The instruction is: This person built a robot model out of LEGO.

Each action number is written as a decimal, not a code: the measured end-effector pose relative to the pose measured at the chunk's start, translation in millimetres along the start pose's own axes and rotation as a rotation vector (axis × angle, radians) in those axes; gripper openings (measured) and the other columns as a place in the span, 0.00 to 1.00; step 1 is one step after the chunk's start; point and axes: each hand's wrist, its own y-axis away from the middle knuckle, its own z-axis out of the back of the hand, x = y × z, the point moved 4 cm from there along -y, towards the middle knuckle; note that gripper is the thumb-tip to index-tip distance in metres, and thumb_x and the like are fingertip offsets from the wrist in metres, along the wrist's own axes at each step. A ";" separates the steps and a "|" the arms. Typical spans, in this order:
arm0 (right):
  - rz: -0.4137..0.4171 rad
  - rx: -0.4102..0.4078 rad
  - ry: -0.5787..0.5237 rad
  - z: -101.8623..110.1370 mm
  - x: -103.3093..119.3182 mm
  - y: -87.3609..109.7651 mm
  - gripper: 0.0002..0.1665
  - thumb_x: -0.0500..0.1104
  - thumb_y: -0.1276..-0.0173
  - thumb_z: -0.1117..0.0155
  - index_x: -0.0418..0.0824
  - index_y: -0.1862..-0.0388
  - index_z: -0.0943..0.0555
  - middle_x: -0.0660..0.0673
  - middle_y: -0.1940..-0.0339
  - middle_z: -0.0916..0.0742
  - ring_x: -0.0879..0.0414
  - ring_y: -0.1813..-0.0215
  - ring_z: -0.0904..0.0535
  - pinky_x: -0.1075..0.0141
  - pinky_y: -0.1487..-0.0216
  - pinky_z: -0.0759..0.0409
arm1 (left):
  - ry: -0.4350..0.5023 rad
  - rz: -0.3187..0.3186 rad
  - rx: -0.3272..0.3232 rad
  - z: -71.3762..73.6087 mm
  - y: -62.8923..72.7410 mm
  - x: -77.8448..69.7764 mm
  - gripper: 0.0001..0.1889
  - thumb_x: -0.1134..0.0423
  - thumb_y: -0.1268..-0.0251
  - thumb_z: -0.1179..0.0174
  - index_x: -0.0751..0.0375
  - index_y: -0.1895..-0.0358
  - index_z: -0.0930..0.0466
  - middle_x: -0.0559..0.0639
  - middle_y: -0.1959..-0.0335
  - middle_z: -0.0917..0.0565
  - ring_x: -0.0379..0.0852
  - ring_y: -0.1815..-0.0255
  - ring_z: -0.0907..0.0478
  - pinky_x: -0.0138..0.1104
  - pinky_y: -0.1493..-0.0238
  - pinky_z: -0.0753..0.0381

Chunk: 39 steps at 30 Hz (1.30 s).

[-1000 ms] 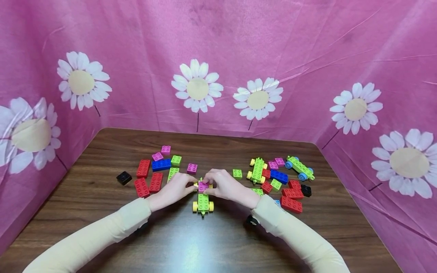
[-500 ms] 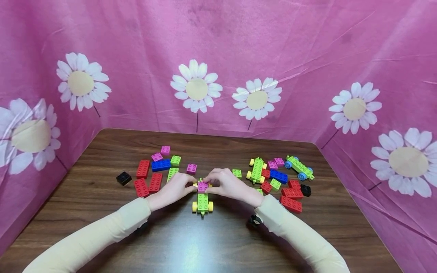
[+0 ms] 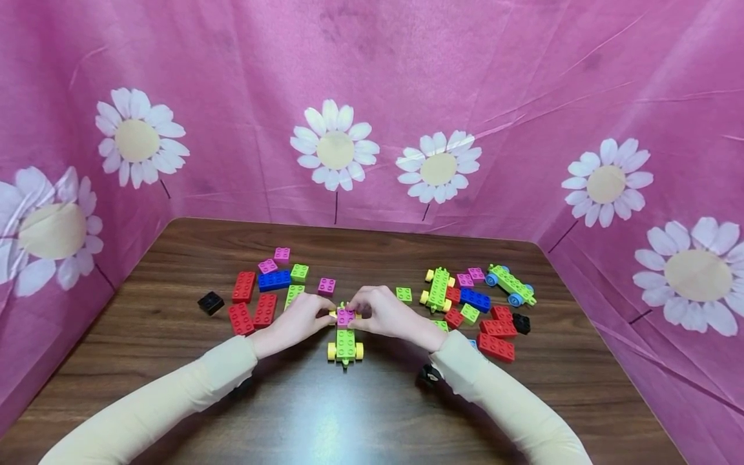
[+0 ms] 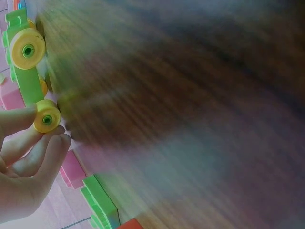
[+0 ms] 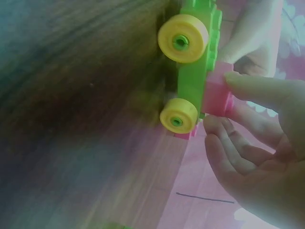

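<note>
My left hand (image 3: 303, 316) pinches the car (image 3: 345, 349) by its far wheel (image 4: 46, 109); my right hand (image 3: 385, 315) grips the pink block (image 3: 345, 316) atop it. I should press squarely.

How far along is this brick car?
Looks done: the green base stands on yellow wheels, a pink brick on its far end. In hand: the right hand pinches that brick; the left hand grips a far wheel. Possibly left: the near studs are bare, and red bricks lie nearby.
</note>
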 end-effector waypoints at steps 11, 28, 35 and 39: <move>-0.053 0.075 -0.070 1.2 -5.3 -4.3 0.15 0.43 0.41 0.24 0.37 0.58 0.14 0.44 0.61 0.10 0.55 0.60 0.14 0.70 0.58 0.15 | 0.014 0.008 0.014 1.6 -0.3 0.4 0.09 0.65 0.37 0.34 0.67 0.57 0.12 0.57 0.60 0.10 0.49 0.58 0.12 0.41 0.55 0.14; -0.040 0.029 -0.093 -0.3 -11.6 3.6 0.15 0.44 0.40 0.25 0.38 0.57 0.13 0.45 0.63 0.10 0.58 0.61 0.13 0.70 0.59 0.15 | 0.014 0.003 0.019 0.3 -0.8 0.7 0.09 0.65 0.37 0.33 0.67 0.58 0.12 0.56 0.61 0.10 0.48 0.59 0.13 0.41 0.55 0.14; -0.084 0.032 -0.121 -1.8 -11.5 5.6 0.15 0.44 0.38 0.26 0.37 0.56 0.14 0.45 0.62 0.09 0.57 0.61 0.13 0.69 0.58 0.15 | 0.017 0.020 0.028 1.5 -0.4 0.3 0.10 0.65 0.37 0.33 0.67 0.57 0.12 0.57 0.60 0.10 0.49 0.58 0.13 0.41 0.54 0.14; -0.086 0.032 -0.103 -1.6 -10.1 5.3 0.15 0.44 0.39 0.26 0.38 0.56 0.14 0.45 0.63 0.09 0.58 0.62 0.14 0.71 0.59 0.16 | 0.011 0.019 0.026 1.4 0.3 -0.7 0.10 0.66 0.37 0.33 0.67 0.57 0.12 0.57 0.60 0.10 0.50 0.58 0.13 0.41 0.54 0.14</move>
